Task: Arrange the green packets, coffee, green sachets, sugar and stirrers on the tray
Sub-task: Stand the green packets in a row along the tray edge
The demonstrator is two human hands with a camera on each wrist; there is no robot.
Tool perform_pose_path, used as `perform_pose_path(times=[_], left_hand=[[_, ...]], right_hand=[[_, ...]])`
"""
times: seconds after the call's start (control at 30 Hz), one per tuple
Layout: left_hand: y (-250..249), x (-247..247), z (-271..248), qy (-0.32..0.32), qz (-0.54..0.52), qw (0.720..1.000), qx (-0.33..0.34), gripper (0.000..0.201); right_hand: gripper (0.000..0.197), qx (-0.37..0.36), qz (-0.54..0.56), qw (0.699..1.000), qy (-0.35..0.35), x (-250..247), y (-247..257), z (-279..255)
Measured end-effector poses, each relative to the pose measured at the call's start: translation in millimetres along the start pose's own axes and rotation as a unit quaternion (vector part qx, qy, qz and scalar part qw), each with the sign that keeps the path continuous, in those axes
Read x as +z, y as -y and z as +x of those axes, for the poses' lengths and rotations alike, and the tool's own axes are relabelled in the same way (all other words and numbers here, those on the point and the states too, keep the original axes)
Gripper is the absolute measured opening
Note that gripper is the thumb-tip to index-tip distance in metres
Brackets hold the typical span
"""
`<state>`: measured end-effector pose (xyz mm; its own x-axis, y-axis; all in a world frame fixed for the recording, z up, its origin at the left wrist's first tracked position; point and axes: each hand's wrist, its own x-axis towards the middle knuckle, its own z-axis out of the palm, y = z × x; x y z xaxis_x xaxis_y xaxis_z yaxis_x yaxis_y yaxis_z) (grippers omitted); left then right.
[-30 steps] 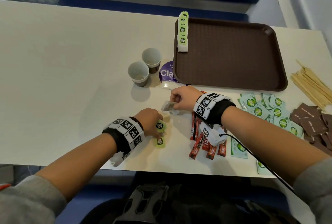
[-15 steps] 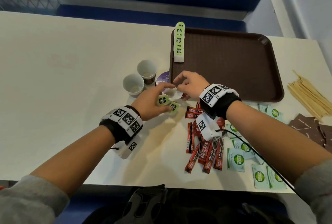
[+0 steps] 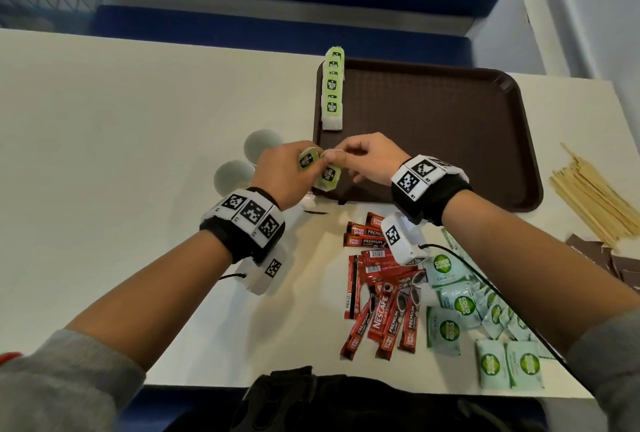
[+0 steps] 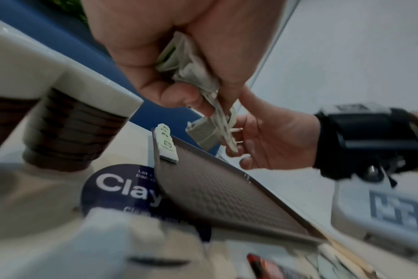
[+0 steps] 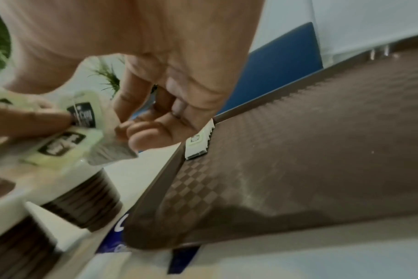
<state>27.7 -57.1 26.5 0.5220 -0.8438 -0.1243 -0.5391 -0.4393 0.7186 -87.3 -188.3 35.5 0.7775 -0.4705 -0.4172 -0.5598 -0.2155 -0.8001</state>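
Note:
My left hand (image 3: 287,172) grips a few light-green packets (image 3: 308,159) above the near-left corner of the brown tray (image 3: 426,133). My right hand (image 3: 363,161) meets it and pinches the edge of one packet (image 3: 329,175) between thumb and forefinger. The wrist views show the same: the green packets (image 5: 81,115) are between both hands, with one packet (image 4: 203,136) hanging down. A row of green packets (image 3: 332,92) lies along the tray's left edge. Red coffee sticks (image 3: 381,300), green sachets (image 3: 450,324), brown sugar packets (image 3: 606,258) and wooden stirrers (image 3: 595,196) lie on the table.
Two paper cups (image 3: 261,146) (image 3: 233,175) stand just left of the tray, partly hidden by my left hand. A round purple sticker (image 4: 122,188) lies by the tray's corner. A blue bench runs behind the white table (image 3: 121,137).
Both hands have moved away from me, from the table near its front edge to the tray's near-left corner, carrying the green packets. The hands have come together over the packets.

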Motion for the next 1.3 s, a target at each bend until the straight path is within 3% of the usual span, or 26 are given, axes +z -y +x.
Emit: perform_pose_path(times=[0.1,0.2,0.3,0.57,0.97,1.3], left_hand=[[-4,-1,13,-0.011,-0.037,0.999,-0.028,0.017],[-9,-2,26,-0.007,-0.036,0.998,-0.043,0.019],[-17,-2,37,0.002,-0.028,0.998,-0.051,0.023],[-24,-2,67,-0.005,-0.004,0.997,-0.076,0.031],[-25,-16,99,-0.033,-0.058,0.992,-0.107,0.025],[-23,-16,99,-0.036,-0.068,0.991,-0.113,0.025]], right_hand=[[0.019,-0.032,-0.023,0.999,-0.003,-9,-8,9],[0.01,-0.05,-0.025,0.997,-0.053,-15,-12,18],[0.018,-0.039,-0.037,0.995,-0.085,-21,-15,28],[0.007,0.003,-0.035,0.99,-0.134,-37,-26,70],[0.008,0.064,-0.046,0.992,-0.099,-25,-39,120],[0.017,0.088,-0.01,0.987,-0.134,-25,-41,122]])
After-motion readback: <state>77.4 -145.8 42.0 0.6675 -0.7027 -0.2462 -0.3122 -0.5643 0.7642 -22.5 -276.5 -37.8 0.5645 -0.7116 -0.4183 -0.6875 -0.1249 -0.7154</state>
